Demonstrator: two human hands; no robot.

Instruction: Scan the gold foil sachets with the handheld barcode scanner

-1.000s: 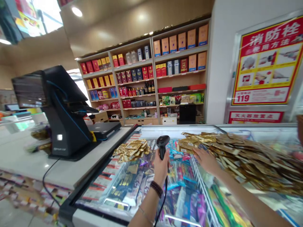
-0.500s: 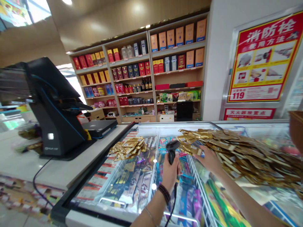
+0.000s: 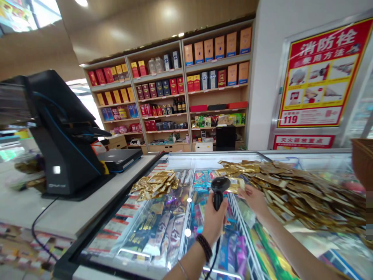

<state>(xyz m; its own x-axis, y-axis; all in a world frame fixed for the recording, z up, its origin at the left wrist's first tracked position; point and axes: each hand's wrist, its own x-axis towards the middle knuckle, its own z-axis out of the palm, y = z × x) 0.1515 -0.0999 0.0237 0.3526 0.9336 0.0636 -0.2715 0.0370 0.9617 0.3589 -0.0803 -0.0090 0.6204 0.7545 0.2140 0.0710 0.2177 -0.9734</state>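
My left hand [image 3: 215, 216] is wrapped round the handle of a black barcode scanner [image 3: 220, 184], its head up and its cord hanging below. My right hand [image 3: 254, 198] pinches the edge of a gold packet [image 3: 234, 186], which sits right beside the scanner head and is partly behind it. To the right spreads a big heap of gold packets [image 3: 294, 186] on the freezer's glass top. A smaller pile of gold packets [image 3: 157, 183] lies on the glass to the left.
Under the glass of the freezer, wire baskets [image 3: 189, 225] hold wrapped goods. A black checkout terminal [image 3: 67, 155] and a flat black device [image 3: 121, 158] stand on the counter [image 3: 87, 212] at left. At right is a brown basket [image 3: 363, 161]; shelves of boxes line the back.
My right hand has drawn a gold packet from the heap's near edge leftwards to the scanner. The scanner in my left hand has shifted slightly right and tilted.
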